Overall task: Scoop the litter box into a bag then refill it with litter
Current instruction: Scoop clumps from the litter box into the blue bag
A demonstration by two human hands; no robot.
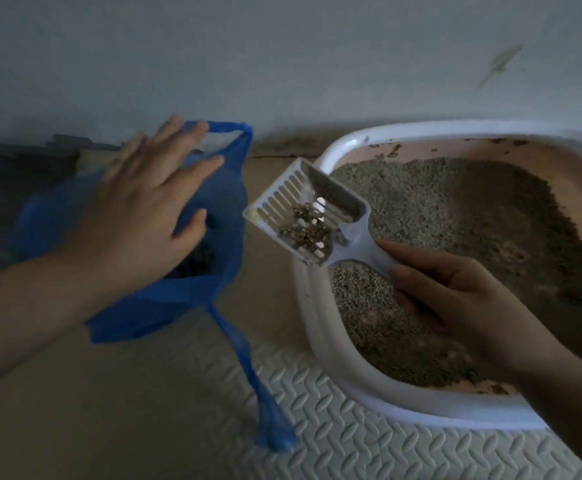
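Observation:
A white-rimmed litter box [320, 344] with a pink inside sits on the right, holding grey litter [449, 216] that is darker toward the right. My right hand [456, 296] grips the handle of a white slotted scoop [303, 209], held over the box's left rim with a few dark clumps [305, 230] in it. A blue plastic bag [213, 202] lies on the floor to the left, its mouth showing dark waste inside. My left hand [144, 209] hovers over the bag with fingers spread, blurred, holding nothing that I can see.
A pale wall [282, 57] runs close behind the box and bag. A white embossed foam mat [317, 427] lies under the box's near side. Brown floor [109, 393] shows around the bag. One bag handle [265, 410] trails toward me.

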